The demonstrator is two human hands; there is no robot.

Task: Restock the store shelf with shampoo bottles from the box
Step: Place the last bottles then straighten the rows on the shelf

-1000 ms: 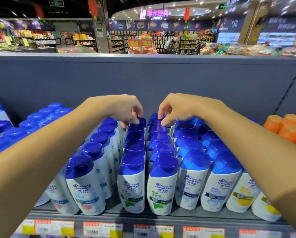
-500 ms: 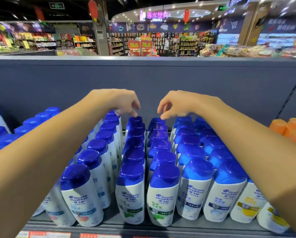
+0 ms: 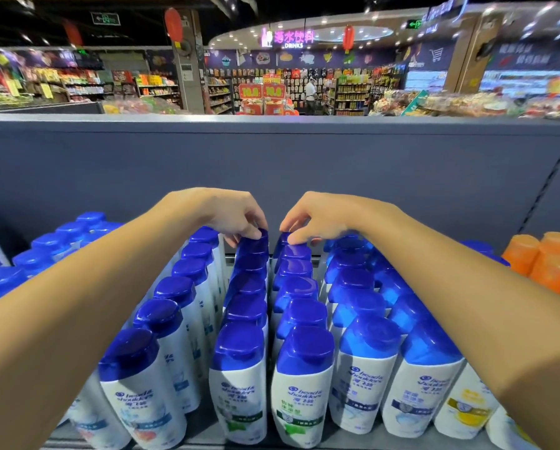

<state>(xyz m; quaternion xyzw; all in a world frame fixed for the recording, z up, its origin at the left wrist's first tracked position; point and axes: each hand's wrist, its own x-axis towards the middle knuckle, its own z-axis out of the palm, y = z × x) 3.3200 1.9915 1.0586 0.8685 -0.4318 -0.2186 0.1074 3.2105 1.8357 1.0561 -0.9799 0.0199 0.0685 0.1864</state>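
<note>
White shampoo bottles [image 3: 301,384] with blue caps are lined up in rows running from the front edge of the shelf [image 3: 194,431] back to its grey rear panel [image 3: 272,164]. Both arms are stretched over the rows to the rearmost bottles. The left hand [image 3: 230,214] is curled downward, its fingertips [image 3: 255,234] laid on the cap of the back bottle [image 3: 255,246] in one middle row. The right hand [image 3: 317,217] is curled likewise, its fingertips pressed on the cap of the back bottle in the neighbouring row [image 3: 293,250]. Whether either cap is actually pinched cannot be told. Orange-capped bottles [image 3: 544,258] are seen at the right.
</note>
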